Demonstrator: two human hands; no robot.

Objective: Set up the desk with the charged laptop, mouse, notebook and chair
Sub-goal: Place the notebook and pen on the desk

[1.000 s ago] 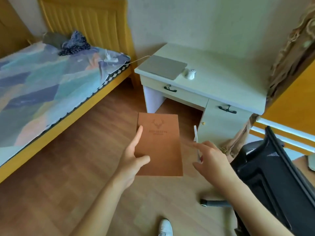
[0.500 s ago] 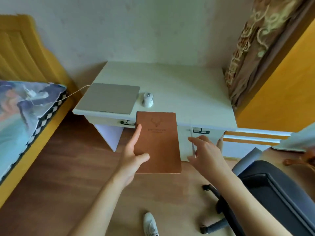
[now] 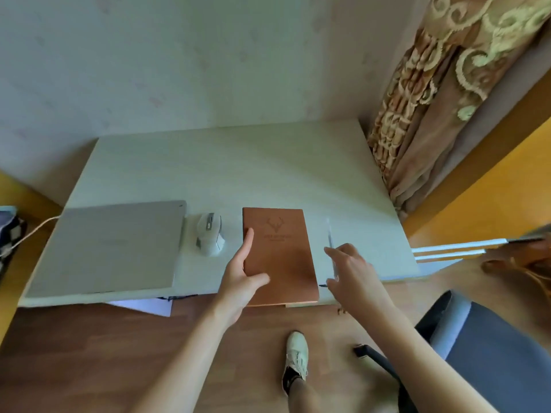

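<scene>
Brown and leather-look, the notebook [image 3: 278,254] sits low in the middle of the frame, over the front part of the pale desk [image 3: 226,171], with its near end jutting past the desk's front edge. Whether it lies flat on the top or hovers just above it cannot be told. The left hand [image 3: 241,281] grips its left edge, forefinger stretched along the side and thumb pressed on the cover. The right hand [image 3: 353,277] pinches a slim pen [image 3: 330,236], which points up the frame just right of the notebook.

Left of the notebook lies the white mouse [image 3: 209,234], and beyond it, at the left of the frame, the closed grey laptop [image 3: 110,245] with a cable [image 3: 26,234] trailing off its left side. The chair [image 3: 495,353] stands at the lower right, not yet drawn up to the desk.

The main risk, as I judge it, is the overhang: let go now, the notebook could tip off the front edge onto the wooden floor [image 3: 89,359]. Pushing it further in with a leftward drift could nudge the mouse. The pen, set down carelessly, may roll. The laptop also sits hard against the front edge, so a snag on its cable could drag it off.
</scene>
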